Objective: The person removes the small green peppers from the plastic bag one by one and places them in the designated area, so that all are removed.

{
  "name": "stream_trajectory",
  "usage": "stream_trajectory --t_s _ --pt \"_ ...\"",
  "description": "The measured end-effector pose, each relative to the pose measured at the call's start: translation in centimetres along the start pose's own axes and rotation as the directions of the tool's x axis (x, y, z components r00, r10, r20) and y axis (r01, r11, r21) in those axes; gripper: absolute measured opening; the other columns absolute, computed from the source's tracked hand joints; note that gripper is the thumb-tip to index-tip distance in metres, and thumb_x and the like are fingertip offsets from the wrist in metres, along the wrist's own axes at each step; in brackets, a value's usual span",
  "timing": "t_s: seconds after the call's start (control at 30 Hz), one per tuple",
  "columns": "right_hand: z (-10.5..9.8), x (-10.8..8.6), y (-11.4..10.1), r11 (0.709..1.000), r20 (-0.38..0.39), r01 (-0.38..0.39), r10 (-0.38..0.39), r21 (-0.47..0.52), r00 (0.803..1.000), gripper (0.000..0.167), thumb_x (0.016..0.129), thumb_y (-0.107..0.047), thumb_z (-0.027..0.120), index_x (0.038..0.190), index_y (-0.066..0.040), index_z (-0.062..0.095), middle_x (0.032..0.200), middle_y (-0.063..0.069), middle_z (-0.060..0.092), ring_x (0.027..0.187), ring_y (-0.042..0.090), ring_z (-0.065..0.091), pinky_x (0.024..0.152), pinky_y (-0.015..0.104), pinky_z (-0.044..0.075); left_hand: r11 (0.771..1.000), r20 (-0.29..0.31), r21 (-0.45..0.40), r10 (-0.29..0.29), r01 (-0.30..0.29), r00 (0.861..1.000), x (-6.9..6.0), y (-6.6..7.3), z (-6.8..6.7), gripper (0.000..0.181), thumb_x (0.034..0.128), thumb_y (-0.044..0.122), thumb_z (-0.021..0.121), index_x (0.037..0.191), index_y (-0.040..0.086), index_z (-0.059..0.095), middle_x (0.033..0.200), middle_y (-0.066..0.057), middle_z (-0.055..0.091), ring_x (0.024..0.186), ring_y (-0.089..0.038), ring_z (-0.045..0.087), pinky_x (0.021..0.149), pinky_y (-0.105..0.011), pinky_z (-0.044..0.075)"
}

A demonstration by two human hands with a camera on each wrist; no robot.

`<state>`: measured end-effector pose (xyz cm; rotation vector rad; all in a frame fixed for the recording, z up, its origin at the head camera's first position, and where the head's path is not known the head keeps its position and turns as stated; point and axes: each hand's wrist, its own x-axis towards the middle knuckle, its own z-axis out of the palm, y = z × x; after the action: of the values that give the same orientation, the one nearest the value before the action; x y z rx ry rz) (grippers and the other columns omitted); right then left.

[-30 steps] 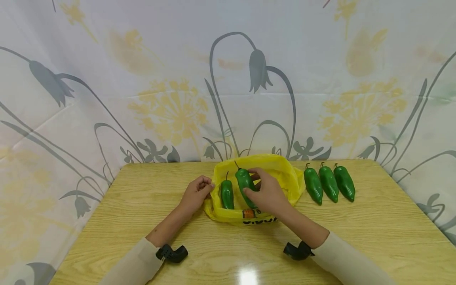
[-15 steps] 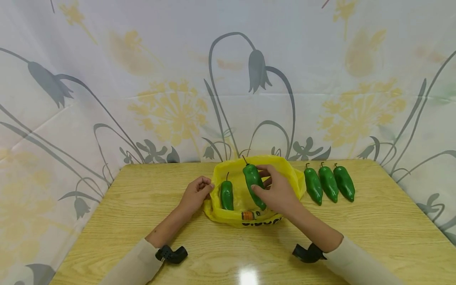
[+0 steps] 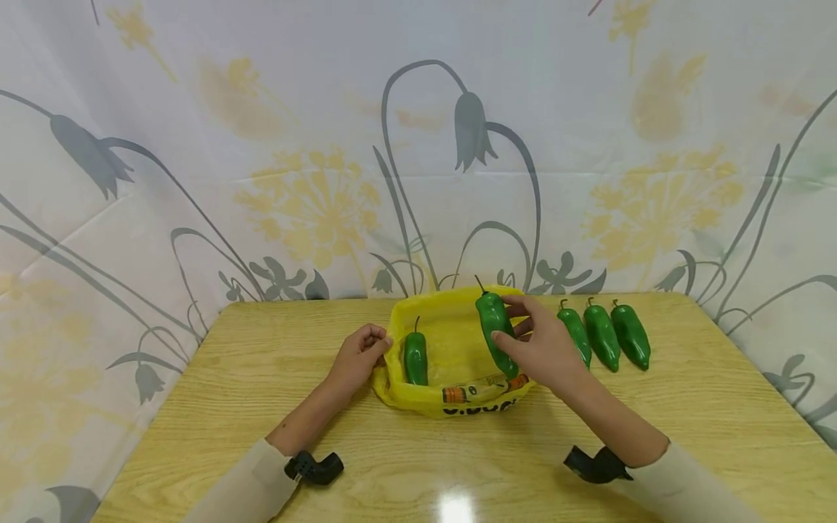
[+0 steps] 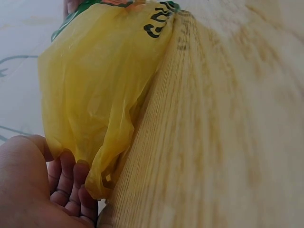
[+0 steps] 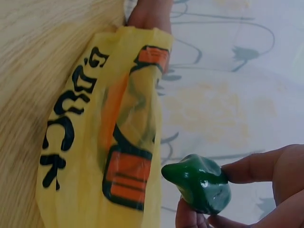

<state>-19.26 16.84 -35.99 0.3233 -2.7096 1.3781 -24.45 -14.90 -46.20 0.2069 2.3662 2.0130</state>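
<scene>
A yellow plastic bag (image 3: 451, 341) lies with its mouth spread wide, and one green pepper (image 3: 415, 358) is inside at its left. My left hand (image 3: 357, 357) pinches the bag's left rim; in the left wrist view, thumb and fingers of that hand (image 4: 42, 185) meet at the yellow film (image 4: 90, 90). My right hand (image 3: 543, 341) grips a second green pepper (image 3: 495, 330), stem up and tilted, over the bag's right part. The right wrist view shows this pepper (image 5: 202, 183) between thumb and fingers, beside the bag's printed side (image 5: 128, 128).
Three green peppers (image 3: 601, 338) lie side by side on the wooden table (image 3: 261, 407), right of the bag; my right hand partly covers the nearest. A patterned cloth (image 3: 314, 145) hangs behind the table.
My right hand has moved to the right and slightly up, carrying its pepper from the bag's middle towards its right side. My left hand has stayed at the left rim.
</scene>
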Motion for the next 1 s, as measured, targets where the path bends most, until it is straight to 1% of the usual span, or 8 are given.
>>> stream_trajectory --t_s 0.23,0.37,0.43,0.6,0.67,0.87,1.0 --pt "-2.0 -0.2 1.1 0.999 -0.038 -0.015 0.014 -0.029 0.999 0.064 0.101 -0.022 0.073 0.156 -0.005 0.046 0.140 0.020 0.059 0.106 0.033 0.063 0.083 0.042 0.055 1.000 -0.010 -0.007 0.001 -0.001 1.000 -0.1 0.1 0.0 0.012 0.1067 0.011 0.061 0.109 -0.001 0.062 0.083 0.000 0.063 0.077 -0.014 0.057 0.071 -0.023 0.050" --pt "-3.1 -0.4 1.7 0.999 -0.057 -0.025 0.022 -0.043 0.998 0.065 0.101 -0.023 0.072 0.157 -0.004 0.045 0.142 0.021 0.058 0.105 0.033 0.062 0.082 0.042 0.053 1.000 -0.012 -0.020 -0.003 0.003 1.000 -0.1 0.2 0.0 0.010 0.1068 0.009 0.061 0.109 -0.001 0.062 0.082 0.000 0.063 0.077 -0.014 0.058 0.072 -0.023 0.051" --pt "-3.6 -0.6 1.9 0.998 -0.071 -0.028 0.024 -0.057 0.997 0.065 0.101 -0.023 0.073 0.157 -0.005 0.045 0.142 0.021 0.058 0.104 0.033 0.061 0.081 0.041 0.053 1.000 -0.009 -0.023 0.007 -0.007 1.000 0.0 0.2 0.0 0.011 0.1070 0.010 0.061 0.109 -0.001 0.062 0.081 0.000 0.063 0.076 -0.015 0.057 0.072 -0.024 0.050" --pt "-4.8 -0.8 2.7 0.996 -0.084 -0.049 0.042 -0.076 0.996 0.066 0.102 -0.026 0.072 0.159 -0.005 0.044 0.144 0.022 0.056 0.107 0.034 0.061 0.076 0.037 0.055 0.999 -0.006 -0.033 0.017 -0.017 1.000 0.0 0.1 0.0 0.012 0.1072 0.010 0.061 0.109 -0.002 0.061 0.079 0.001 0.061 0.075 -0.016 0.056 0.072 -0.025 0.050" --pt "-5.3 -0.9 3.0 0.996 -0.085 -0.063 0.057 -0.069 0.995 0.067 0.102 -0.027 0.071 0.159 -0.004 0.043 0.146 0.022 0.055 0.108 0.034 0.060 0.074 0.035 0.056 0.999 -0.008 -0.038 0.012 -0.012 1.000 0.0 0.0 0.1 0.012 0.1073 0.009 0.060 0.109 -0.002 0.060 0.078 0.001 0.061 0.075 -0.016 0.056 0.072 -0.024 0.050" --pt "-6.5 -1.2 4.2 0.994 -0.112 -0.081 0.074 -0.069 0.991 0.067 0.103 -0.027 0.071 0.158 -0.002 0.043 0.145 0.024 0.055 0.103 0.030 0.058 0.070 0.029 0.056 0.999 -0.008 -0.037 0.012 -0.012 1.000 0.0 0.0 0.1 0.013 0.1073 0.010 0.060 0.109 -0.002 0.060 0.079 0.001 0.060 0.074 -0.015 0.055 0.071 -0.024 0.049" --pt "-7.2 -1.1 5.2 0.993 -0.126 -0.086 0.076 -0.076 0.989 0.067 0.103 -0.026 0.070 0.157 0.001 0.042 0.144 0.026 0.054 0.101 0.029 0.058 0.067 0.027 0.056 0.999 -0.017 -0.031 0.017 -0.018 1.000 -0.1 0.0 0.1 0.010 0.1062 0.011 0.061 0.107 0.001 0.062 0.078 0.001 0.060 0.072 -0.014 0.054 0.068 -0.023 0.048"
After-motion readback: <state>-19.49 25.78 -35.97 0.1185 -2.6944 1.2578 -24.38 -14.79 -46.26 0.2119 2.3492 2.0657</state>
